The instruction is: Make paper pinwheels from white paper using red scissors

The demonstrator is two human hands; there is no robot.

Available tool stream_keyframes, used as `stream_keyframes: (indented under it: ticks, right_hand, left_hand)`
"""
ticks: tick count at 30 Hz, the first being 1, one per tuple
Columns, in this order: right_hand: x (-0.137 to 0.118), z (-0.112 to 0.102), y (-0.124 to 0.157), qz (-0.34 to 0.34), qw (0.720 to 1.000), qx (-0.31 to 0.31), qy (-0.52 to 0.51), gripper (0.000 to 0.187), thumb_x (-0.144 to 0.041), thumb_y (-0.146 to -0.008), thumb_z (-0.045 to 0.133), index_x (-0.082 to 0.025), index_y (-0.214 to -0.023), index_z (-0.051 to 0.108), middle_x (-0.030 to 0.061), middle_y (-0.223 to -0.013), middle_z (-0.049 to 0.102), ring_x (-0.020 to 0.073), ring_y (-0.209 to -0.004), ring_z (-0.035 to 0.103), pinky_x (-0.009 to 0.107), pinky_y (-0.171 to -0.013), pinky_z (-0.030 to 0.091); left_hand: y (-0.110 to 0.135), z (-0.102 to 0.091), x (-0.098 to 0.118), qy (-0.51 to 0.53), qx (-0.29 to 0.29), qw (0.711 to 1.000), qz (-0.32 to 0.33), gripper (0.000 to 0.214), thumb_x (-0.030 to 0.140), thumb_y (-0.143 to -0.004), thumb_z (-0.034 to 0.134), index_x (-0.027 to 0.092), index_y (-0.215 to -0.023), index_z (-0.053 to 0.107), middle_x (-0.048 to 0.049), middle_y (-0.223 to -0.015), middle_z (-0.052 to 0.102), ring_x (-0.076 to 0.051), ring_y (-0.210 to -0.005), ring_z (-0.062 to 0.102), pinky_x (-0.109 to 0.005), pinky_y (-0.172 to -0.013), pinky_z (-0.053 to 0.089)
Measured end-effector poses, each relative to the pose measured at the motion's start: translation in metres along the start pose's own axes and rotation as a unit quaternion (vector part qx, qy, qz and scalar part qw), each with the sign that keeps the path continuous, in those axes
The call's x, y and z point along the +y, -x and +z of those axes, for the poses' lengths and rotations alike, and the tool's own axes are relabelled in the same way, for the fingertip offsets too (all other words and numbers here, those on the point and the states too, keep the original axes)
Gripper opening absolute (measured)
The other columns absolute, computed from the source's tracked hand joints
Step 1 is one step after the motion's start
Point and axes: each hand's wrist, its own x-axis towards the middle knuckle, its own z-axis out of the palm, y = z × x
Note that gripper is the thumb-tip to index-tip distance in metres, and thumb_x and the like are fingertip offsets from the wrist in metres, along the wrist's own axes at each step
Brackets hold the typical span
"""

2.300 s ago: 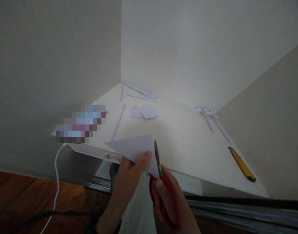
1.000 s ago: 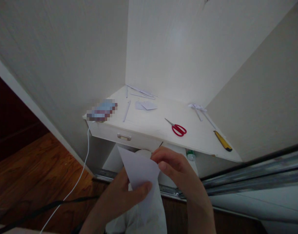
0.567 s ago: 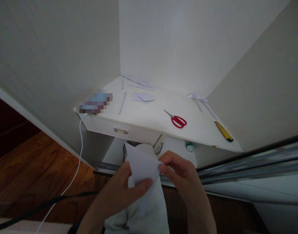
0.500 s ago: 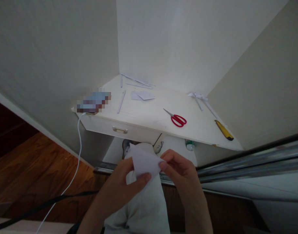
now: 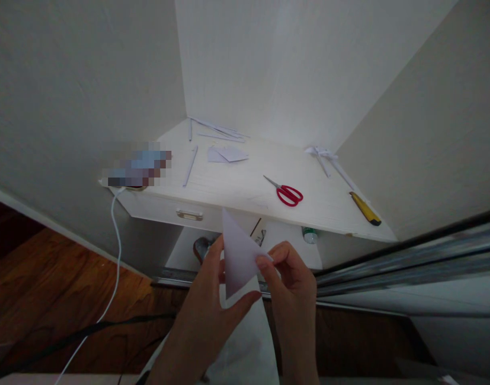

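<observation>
A folded white sheet of paper (image 5: pixel 240 256), now a tall triangle, is upright in front of me. My right hand (image 5: pixel 290 278) pinches its right corner between thumb and fingers. On the left, my left hand (image 5: pixel 212 305) is spread: its fingertips rest at the paper's left edge, partly hidden behind it, and its thumb stretches out below, off the sheet. On the white desk beyond lie red-handled scissors (image 5: pixel 288 195), folded paper pieces (image 5: pixel 227 155) and several thin rolled paper sticks (image 5: pixel 191 166).
A yellow utility knife (image 5: pixel 365 208) lies at the desk's right end, near a paper construction (image 5: pixel 323 155). At the left is a blurred-out device with a white cable (image 5: pixel 118 251). Below are a drawer handle (image 5: pixel 189 215), a green-labelled bottle (image 5: pixel 310 235) and a shoe (image 5: pixel 200 248).
The paper has been turned and raised, its point now up by the desk edge. My left thumb has come off it, while my right hand still pinches a corner. The view shifted slightly.
</observation>
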Motion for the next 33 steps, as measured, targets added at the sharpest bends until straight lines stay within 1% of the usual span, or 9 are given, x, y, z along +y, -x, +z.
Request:
stream_keyframes:
  ticks: [3, 8, 11, 14, 16, 20, 26, 29, 33]
  right_hand:
    - [0.001, 0.003, 0.002, -0.011, 1.0, -0.004, 0.007, 0.025, -0.017, -0.077, 0.07, -0.022, -0.063, 0.05, -0.0057, -0.065, 0.046, 0.0132, -0.063, 0.045, 0.027, -0.061, 0.035]
    - [0.005, 0.008, 0.002, 0.001, 0.999, -0.029, -0.033, 0.028, -0.012, -0.067, 0.074, -0.022, -0.059, 0.05, -0.0063, -0.064, 0.047, 0.0134, -0.065, 0.048, 0.027, -0.066, 0.039]
    - [0.006, 0.01, 0.0, 0.03, 0.993, -0.059, -0.095, 0.032, -0.01, -0.064, 0.075, -0.022, -0.056, 0.047, -0.0065, -0.061, 0.047, 0.0135, -0.064, 0.051, 0.026, -0.065, 0.045]
    - [0.007, 0.007, -0.001, 0.088, 0.977, -0.093, -0.17, 0.033, -0.016, -0.068, 0.072, -0.023, -0.058, 0.042, -0.0077, -0.058, 0.043, 0.0114, -0.048, 0.046, 0.023, -0.044, 0.041]
    - [0.009, 0.004, -0.002, 0.109, 0.971, -0.098, -0.187, 0.034, -0.021, -0.071, 0.071, -0.024, -0.06, 0.039, -0.0078, -0.059, 0.042, 0.0111, -0.045, 0.045, 0.023, -0.041, 0.039]
    - [0.018, -0.007, -0.004, 0.065, 0.99, -0.041, -0.115, 0.04, -0.027, -0.074, 0.073, -0.022, -0.059, 0.037, -0.007, -0.06, 0.034, 0.0104, -0.055, 0.036, 0.022, -0.05, 0.032]
    - [0.032, -0.018, -0.002, 0.077, 0.996, -0.025, -0.036, 0.04, -0.039, -0.085, 0.063, -0.022, -0.061, 0.035, -0.0061, -0.062, 0.029, 0.0117, -0.058, 0.029, 0.024, -0.053, 0.026]
    - [0.036, -0.022, -0.002, 0.081, 0.995, -0.064, 0.004, 0.039, -0.042, -0.086, 0.061, -0.022, -0.062, 0.037, -0.0053, -0.063, 0.033, 0.0121, -0.06, 0.033, 0.024, -0.055, 0.028]
    - [0.044, -0.027, -0.002, 0.097, 0.989, -0.112, 0.03, 0.037, -0.039, -0.084, 0.063, -0.022, -0.061, 0.04, -0.0042, -0.064, 0.038, 0.0127, -0.063, 0.038, 0.025, -0.059, 0.032]
  left_hand:
    - [-0.004, 0.002, -0.002, 0.008, -0.027, 1.0, -0.003, 0.078, 0.033, -0.073, 0.076, 0.021, -0.139, 0.037, -0.0178, -0.142, 0.049, -0.032, -0.116, 0.06, -0.046, -0.098, 0.049]
    - [-0.007, -0.003, 0.003, 0.055, -0.087, 0.995, 0.005, 0.06, 0.033, -0.082, 0.068, 0.025, -0.137, 0.046, -0.0122, -0.136, 0.058, -0.026, -0.115, 0.061, -0.036, -0.095, 0.05]
    - [-0.009, -0.009, 0.006, 0.101, -0.135, 0.986, -0.016, 0.041, 0.033, -0.083, 0.067, 0.024, -0.123, 0.061, -0.0088, -0.114, 0.071, -0.022, -0.099, 0.067, -0.029, -0.083, 0.053]
    - [-0.013, -0.011, 0.004, 0.159, -0.158, 0.974, -0.033, 0.038, 0.035, -0.082, 0.068, 0.022, -0.117, 0.066, -0.0042, -0.085, 0.074, -0.018, -0.072, 0.068, -0.025, -0.061, 0.052]
    - [-0.015, -0.01, 0.0, 0.18, -0.114, 0.975, -0.054, 0.034, 0.04, -0.08, 0.068, 0.02, -0.107, 0.072, -0.0026, -0.074, 0.073, -0.018, -0.064, 0.065, -0.025, -0.056, 0.05]
    - [-0.02, -0.007, -0.006, 0.208, 0.059, 0.965, -0.15, 0.023, 0.039, -0.073, 0.075, 0.019, -0.082, 0.076, -0.0037, -0.079, 0.075, -0.018, -0.07, 0.067, -0.025, -0.062, 0.052]
    - [-0.028, -0.008, -0.009, 0.312, 0.091, 0.922, -0.212, 0.015, 0.027, -0.064, 0.082, 0.018, -0.073, 0.074, -0.0011, -0.074, 0.075, -0.015, -0.07, 0.068, -0.022, -0.064, 0.054]
    - [-0.033, -0.009, -0.012, 0.294, 0.115, 0.923, -0.219, 0.017, 0.026, -0.058, 0.084, 0.018, -0.069, 0.073, -0.0002, -0.072, 0.074, -0.015, -0.066, 0.066, -0.022, -0.06, 0.053]
    - [-0.037, -0.01, -0.017, 0.274, 0.113, 0.937, -0.186, 0.02, 0.032, -0.057, 0.084, 0.019, -0.066, 0.072, 0.0017, -0.066, 0.072, -0.014, -0.063, 0.063, -0.021, -0.058, 0.051]
